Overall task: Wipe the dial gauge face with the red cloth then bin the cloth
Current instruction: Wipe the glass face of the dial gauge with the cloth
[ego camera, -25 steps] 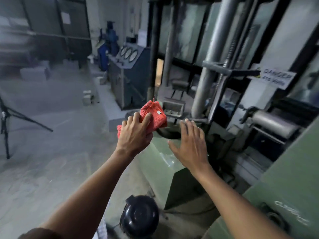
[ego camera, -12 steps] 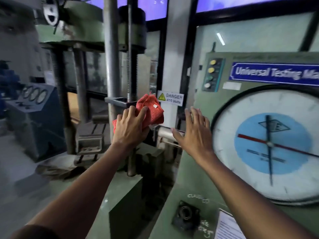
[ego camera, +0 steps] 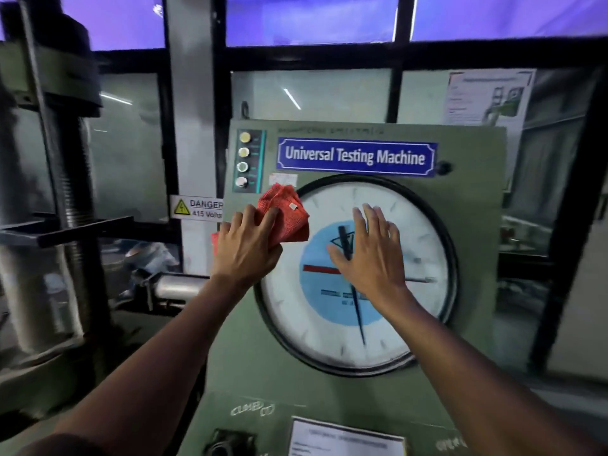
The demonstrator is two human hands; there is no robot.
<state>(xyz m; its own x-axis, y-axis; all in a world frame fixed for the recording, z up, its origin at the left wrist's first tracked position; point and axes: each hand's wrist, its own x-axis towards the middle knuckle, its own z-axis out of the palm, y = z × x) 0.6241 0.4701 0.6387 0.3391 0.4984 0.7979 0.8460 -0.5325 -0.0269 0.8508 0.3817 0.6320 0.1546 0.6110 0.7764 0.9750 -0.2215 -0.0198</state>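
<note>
Head view shows a green machine cabinet (ego camera: 467, 225) filling the centre and right of the frame, with a large round dial gauge (ego camera: 355, 274) set in its front. The gauge has a white face, a pale blue middle disc, a black pointer and a red pointer, all ringed by a dark rim. Above it sits a blue nameplate (ego camera: 356, 157) reading "Universal Testing Machine", and to the left of that a vertical strip of four round buttons (ego camera: 243, 160).

The left hand (ego camera: 245, 250) is closed around a bunched red cloth (ego camera: 285, 212), which sticks up past the fingers at the upper left edge of the gauge, overlapping its rim. Whether the cloth presses on the glass cannot be told. The right hand (ego camera: 370, 255) is open, fingers spread and pointing up, held flat in front of the middle of the dial; contact with the face is unclear.

At centre left of the frame a yellow-and-white sign (ego camera: 196, 207) reads "DANGER 415 Volts". Grey steel columns (ego camera: 65, 179) of the press stand at far left. A paper notice (ego camera: 487, 95) hangs on the glass at upper right.
</note>
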